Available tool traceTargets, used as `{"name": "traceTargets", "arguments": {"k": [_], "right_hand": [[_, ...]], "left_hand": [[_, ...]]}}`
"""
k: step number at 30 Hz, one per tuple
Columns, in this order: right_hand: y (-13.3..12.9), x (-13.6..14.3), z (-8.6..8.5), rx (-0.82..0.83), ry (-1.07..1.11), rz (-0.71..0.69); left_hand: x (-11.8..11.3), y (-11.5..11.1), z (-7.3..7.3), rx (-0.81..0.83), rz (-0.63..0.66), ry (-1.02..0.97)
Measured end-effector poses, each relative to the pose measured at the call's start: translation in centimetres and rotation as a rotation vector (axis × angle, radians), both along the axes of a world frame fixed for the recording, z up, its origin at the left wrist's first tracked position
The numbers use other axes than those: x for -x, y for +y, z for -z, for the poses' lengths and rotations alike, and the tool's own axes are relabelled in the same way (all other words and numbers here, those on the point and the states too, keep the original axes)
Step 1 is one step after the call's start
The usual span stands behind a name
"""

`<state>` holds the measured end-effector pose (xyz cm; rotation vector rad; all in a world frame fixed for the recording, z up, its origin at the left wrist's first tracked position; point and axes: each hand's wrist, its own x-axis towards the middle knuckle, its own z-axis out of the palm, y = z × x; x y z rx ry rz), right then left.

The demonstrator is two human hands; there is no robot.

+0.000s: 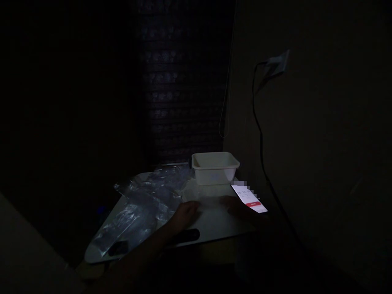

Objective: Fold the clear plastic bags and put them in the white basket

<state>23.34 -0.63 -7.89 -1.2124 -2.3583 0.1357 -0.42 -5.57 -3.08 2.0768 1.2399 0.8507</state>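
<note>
clear plastic [131, 222] lines the left edge of the surface [222, 224], beside the left hand [185, 212]; right hand [235, 206] by right-edge phone [249, 198]; cannot tell what fingers hold.

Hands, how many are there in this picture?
2: the left hand beside the clear plastic, the right hand beside the bright phone. More could hide in the dark.
</note>
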Motion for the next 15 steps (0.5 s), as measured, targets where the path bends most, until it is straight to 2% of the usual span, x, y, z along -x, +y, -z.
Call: {"name": "traceTargets", "arguments": {"k": [4,7,9,11,15], "right_hand": [[0.4,0.8,0.0,0.112,0.022,-0.063],[0.5,1.7,-0.6,0.157,0.04,-0.103],[0.1,2.4,-1.3,0.198,0.059,-0.058],[-0.4,2.8,-2.3,0.255,0.139,0.047],[-1.7,2.8,-4.1,0.327,0.287,0.133]], "left_hand": [[0.4,1.0,0.5,0.034,-0.086,-0.124],[0.8,1.7,0.6,0.061,-0.118,-0.213],[1.1,2.1,0.6,0.096,-0.145,-0.271],[1.3,2.2,0.7,0.143,-0.173,-0.315],[1.7,2.3,1.6,0.275,-0.192,-0.32]]}}
